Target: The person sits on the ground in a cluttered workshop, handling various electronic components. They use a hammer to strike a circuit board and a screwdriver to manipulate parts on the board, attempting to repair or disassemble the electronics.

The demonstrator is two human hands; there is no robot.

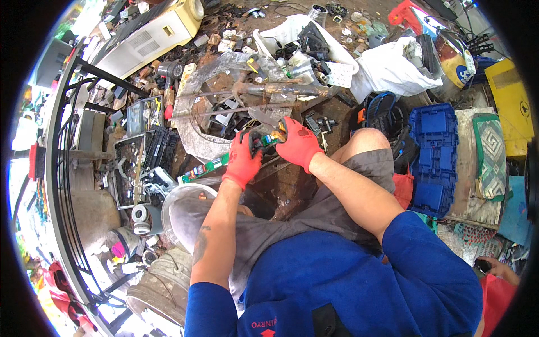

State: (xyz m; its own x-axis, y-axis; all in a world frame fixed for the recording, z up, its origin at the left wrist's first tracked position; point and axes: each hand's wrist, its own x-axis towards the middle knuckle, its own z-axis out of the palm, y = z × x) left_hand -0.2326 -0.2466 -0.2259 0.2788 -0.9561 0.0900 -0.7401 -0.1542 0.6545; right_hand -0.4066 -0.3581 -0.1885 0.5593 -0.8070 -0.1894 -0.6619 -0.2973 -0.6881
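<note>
A long, narrow green circuit board [208, 167] lies slantwise in front of my knees, with small parts along it. My left hand [244, 162], in a red glove, is closed around its middle. At the board's upper right end is my right hand [298, 143], also red-gloved, with its fingers bent beside a yellowish component [278, 135]. A flat grey metal blade [263, 118] juts from the right fingers toward the upper left; its handle is hidden in the glove. Beyond the hands, a hammer [281, 90] lies across a worn grey slab [193, 132].
Scrap parts cover the ground ahead. Left are a black metal rack [63, 135], a crate of parts [130, 168] and a white bucket [178, 196] against my leg. Right are a white sack [393, 70] and a blue plastic case [435, 160]. Another person's hand [497, 268] shows lower right.
</note>
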